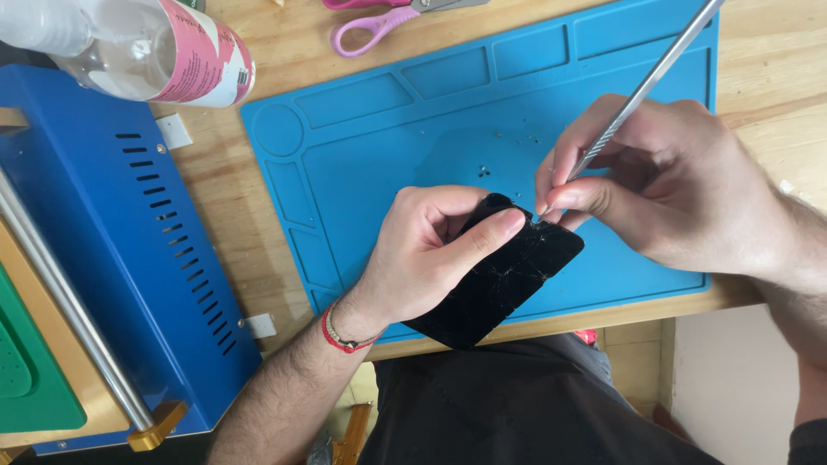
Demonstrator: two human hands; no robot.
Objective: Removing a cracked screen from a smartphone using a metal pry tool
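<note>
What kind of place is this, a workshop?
Probably a phone repair bench: a blue compartmented work mat on a wooden table, a cracked black phone held in the left hand, and a blue metal machine alongside.

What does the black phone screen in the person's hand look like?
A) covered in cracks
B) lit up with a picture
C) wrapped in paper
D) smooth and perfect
A: the black phone screen held by the left hand shows a web of pale crack lines across its dark glass, while the right hand presses the tip of a thin metal tool to its top edge.
</note>
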